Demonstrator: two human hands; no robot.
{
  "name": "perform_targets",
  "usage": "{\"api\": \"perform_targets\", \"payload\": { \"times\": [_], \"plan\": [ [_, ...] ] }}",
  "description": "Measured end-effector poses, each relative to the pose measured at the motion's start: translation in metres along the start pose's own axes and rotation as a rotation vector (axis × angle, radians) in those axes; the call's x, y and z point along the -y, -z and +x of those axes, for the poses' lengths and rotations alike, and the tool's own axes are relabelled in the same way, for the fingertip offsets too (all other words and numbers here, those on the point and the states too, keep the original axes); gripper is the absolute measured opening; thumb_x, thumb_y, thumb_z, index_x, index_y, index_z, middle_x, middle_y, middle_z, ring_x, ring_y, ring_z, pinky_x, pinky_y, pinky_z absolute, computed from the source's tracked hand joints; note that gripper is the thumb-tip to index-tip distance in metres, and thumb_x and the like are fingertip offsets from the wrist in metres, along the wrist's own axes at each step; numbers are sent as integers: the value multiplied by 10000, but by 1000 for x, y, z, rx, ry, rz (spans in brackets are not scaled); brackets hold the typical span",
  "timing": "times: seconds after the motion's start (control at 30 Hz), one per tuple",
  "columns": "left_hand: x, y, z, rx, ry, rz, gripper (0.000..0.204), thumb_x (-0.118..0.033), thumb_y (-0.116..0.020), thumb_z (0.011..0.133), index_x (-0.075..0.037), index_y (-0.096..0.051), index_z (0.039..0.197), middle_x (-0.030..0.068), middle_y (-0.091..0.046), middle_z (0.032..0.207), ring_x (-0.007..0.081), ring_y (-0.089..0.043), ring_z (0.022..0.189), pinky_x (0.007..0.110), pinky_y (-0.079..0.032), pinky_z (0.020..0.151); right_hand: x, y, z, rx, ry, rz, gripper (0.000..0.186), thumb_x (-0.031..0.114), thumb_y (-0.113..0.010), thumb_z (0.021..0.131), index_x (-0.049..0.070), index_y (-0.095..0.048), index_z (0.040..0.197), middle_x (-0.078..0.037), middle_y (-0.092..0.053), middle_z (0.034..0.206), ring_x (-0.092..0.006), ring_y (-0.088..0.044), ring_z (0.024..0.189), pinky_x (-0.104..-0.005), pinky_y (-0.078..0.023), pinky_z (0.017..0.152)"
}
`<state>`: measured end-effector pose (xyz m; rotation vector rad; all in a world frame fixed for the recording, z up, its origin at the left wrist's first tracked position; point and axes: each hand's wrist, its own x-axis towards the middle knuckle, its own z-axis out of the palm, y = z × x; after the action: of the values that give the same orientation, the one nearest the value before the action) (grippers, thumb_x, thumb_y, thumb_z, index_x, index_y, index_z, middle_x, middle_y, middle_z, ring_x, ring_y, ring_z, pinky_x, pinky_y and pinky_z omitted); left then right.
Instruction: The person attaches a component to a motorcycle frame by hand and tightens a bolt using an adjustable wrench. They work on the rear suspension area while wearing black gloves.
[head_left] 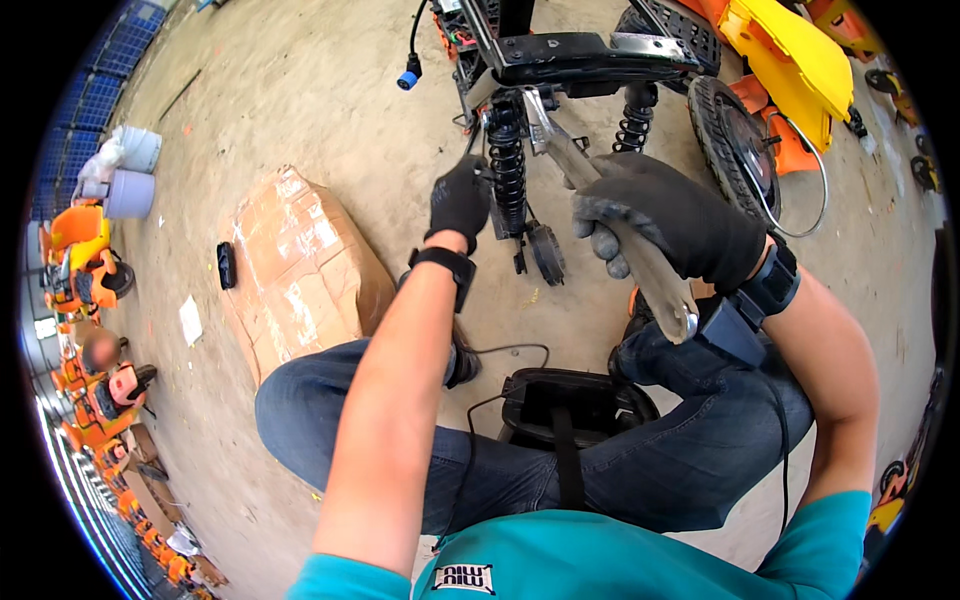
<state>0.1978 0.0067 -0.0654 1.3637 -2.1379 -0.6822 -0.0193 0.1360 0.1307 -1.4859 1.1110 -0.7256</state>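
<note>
My right hand (665, 215), in a black glove, is wrapped round a large metal wrench (655, 275). The wrench slants up and left, and its far end (540, 115) reaches the top of the left coil-spring shock absorber (508, 165). My left hand (460, 200), also gloved in black, is closed just left of that shock absorber. What its fingers hold, if anything, is hidden. A second shock absorber (633, 120) stands to the right under the black metal frame (560, 58). A round black part (545, 252) hangs below the left one.
A taped cardboard box (295, 265) lies on the left, with a small black object (226, 265) beside it. Between my legs sits an open black container (535, 405). A wheel (730, 150) and yellow body panels (790, 60) lie at right; a blue-tipped cable connector (408, 78) hangs far left of the frame.
</note>
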Motion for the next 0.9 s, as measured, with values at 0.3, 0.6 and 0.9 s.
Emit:
{"api": "perform_targets", "payload": {
  "times": [0.3, 0.6, 0.9],
  "plan": [
    [-1, 10, 79, 337, 531, -1032, 252, 29, -516, 826, -15, -604, 1059, 128, -648, 810, 208, -665, 721, 333, -567, 652, 32, -2, -3, -30, -381, 417, 217, 214, -537, 891, 16, -512, 979, -43, -548, 779, -96, -539, 601, -269, -510, 542],
    [21, 11, 117, 280, 873, -1440, 253, -64, -441, 957, -55, -554, 1184, 32, -580, 861, 119, -585, 763, 196, -491, 599, 28, -2, -1, -21, -296, 288, 231, 226, -533, 896, 12, -516, 982, -40, -546, 783, -97, -543, 607, -270, -516, 547],
    [11, 70, 150, 156, -142, -495, 228, -87, -562, 898, 2, -547, 1108, 152, -653, 961, 263, -671, 868, 358, -578, 736, 22, 0, -5, -16, -180, 175, 242, 238, -533, 909, 5, -527, 972, -46, -554, 804, -102, -557, 630, -277, -524, 568]
  ]
}}
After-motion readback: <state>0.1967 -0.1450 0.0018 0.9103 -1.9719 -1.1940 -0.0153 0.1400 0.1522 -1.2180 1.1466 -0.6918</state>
